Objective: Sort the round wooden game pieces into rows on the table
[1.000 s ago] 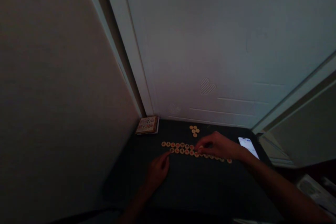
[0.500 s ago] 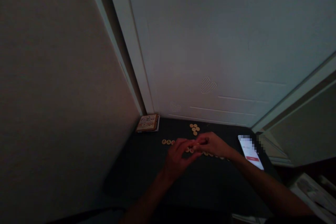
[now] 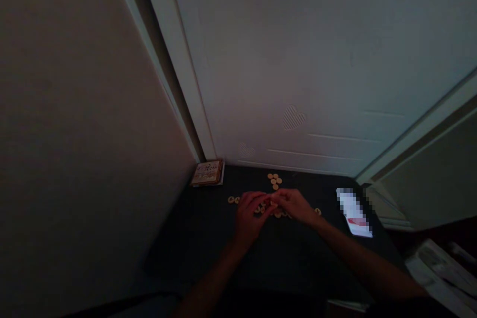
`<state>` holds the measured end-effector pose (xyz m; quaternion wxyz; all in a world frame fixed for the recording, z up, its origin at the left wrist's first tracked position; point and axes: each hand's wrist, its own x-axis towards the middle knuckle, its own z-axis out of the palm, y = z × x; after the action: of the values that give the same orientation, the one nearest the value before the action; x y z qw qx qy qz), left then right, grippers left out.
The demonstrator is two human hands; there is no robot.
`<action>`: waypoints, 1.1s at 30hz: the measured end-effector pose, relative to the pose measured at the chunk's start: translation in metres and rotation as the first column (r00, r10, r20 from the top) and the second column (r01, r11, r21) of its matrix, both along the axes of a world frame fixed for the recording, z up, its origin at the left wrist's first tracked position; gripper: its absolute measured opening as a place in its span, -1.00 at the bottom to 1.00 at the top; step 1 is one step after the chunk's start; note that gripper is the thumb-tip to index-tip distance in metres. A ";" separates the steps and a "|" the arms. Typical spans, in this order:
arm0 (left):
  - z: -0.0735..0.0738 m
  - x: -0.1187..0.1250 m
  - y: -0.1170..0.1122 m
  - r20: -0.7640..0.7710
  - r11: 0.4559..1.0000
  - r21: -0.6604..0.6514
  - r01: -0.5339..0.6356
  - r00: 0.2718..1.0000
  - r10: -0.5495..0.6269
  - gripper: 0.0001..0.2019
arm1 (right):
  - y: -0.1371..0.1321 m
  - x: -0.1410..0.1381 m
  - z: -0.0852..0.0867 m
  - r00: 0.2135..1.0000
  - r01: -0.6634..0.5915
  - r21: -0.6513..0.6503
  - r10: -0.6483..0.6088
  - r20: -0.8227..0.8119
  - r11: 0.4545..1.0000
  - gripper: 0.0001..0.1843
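Observation:
Small round wooden game pieces with dark markings lie on a dark table (image 3: pixel 194 238). My left hand (image 3: pixel 250 213) arches over the middle of them, its thumb and fingers curled towards the right. Facing it, my right hand (image 3: pixel 294 203) has its fingertips pinched together. Between the two sets of fingertips sits a round game piece (image 3: pixel 274 204), which both hands seem to grip; the dimness blurs the exact contact. Several pieces (image 3: pixel 278 214) lie bunched just below the fingers. Left of my left hand are more pieces (image 3: pixel 231 199), partly covered by it. One piece (image 3: pixel 317 211) shows beyond my right wrist.
A small cluster of plain-faced pieces (image 3: pixel 273 181) lies farther back. A flat printed box or booklet (image 3: pixel 207 173) sits at the back left corner. On the right lies a lit phone (image 3: pixel 358 226). A white panel (image 3: pixel 298 59) with embossed hearts rises behind the table.
Pieces that lay in a row beneath my right forearm are now bunched nearer my hands, with one left apart by the wrist. My hands stay close together; the view has shifted slightly.

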<state>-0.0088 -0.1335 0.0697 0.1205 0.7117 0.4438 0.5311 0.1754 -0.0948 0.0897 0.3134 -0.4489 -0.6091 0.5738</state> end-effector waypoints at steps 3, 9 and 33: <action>0.001 0.002 -0.001 0.003 1.000 -0.024 -0.007 1.000 0.007 -0.78 | -0.001 -0.002 -0.001 1.000 0.017 -0.004 -0.017 -0.014 1.000 -0.43; -0.010 0.004 -0.002 -0.027 1.000 -0.013 -0.004 1.000 0.003 -0.87 | -0.003 -0.005 -0.005 0.996 0.087 -0.034 -0.089 -0.033 0.996 -0.41; -0.045 0.032 -0.010 0.050 0.923 -0.375 -0.084 0.993 0.110 -0.91 | -0.022 -0.006 -0.036 0.949 0.315 -0.160 -0.314 0.032 0.935 -0.43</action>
<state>0.0233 -0.1434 0.0251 0.2422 0.6340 0.5665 0.4674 0.1694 -0.1170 0.0534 0.3615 -0.5665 -0.4812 0.5629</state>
